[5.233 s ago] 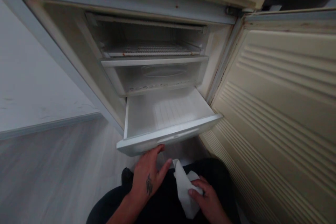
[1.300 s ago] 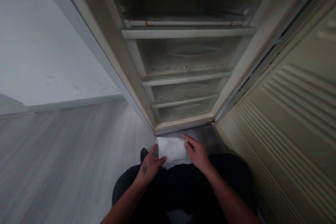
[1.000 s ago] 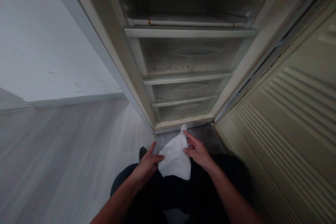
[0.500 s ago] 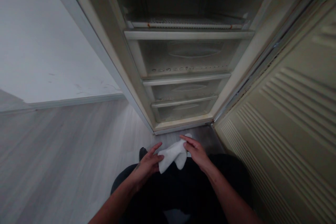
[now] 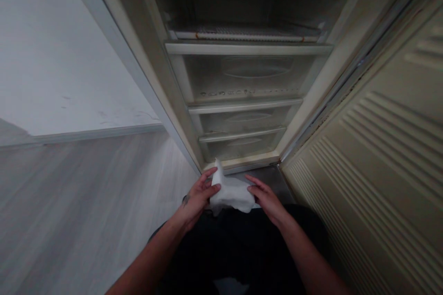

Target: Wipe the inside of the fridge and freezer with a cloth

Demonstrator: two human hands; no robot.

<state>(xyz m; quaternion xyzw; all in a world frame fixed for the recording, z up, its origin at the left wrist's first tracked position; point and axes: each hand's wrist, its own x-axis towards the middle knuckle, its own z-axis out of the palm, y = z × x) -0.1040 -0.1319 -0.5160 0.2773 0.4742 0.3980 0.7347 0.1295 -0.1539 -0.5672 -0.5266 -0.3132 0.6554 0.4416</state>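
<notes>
A crumpled white cloth (image 5: 230, 192) lies across my lap, and one corner sticks up towards the base of the freezer. My left hand (image 5: 200, 195) grips the cloth's left side, its fingers curled over the edge. My right hand (image 5: 266, 203) rests on the cloth's right end with its fingers over the fold. Just beyond both hands stands the freezer's bottom clear plastic drawer (image 5: 242, 144), shut, with a larger clear drawer (image 5: 244, 78) above it.
The cream ribbed inner door (image 5: 367, 170) stands open on my right. On my left are a white side panel (image 5: 62, 55) and a grey wood-look floor (image 5: 86, 207). My dark trousers (image 5: 238, 249) fill the bottom of the view.
The pulled-out drawer seen earlier is now shut. The cloth has been reshaped between my hands, and its raised corner now points up at the left. Both hands have moved slightly towards each other.
</notes>
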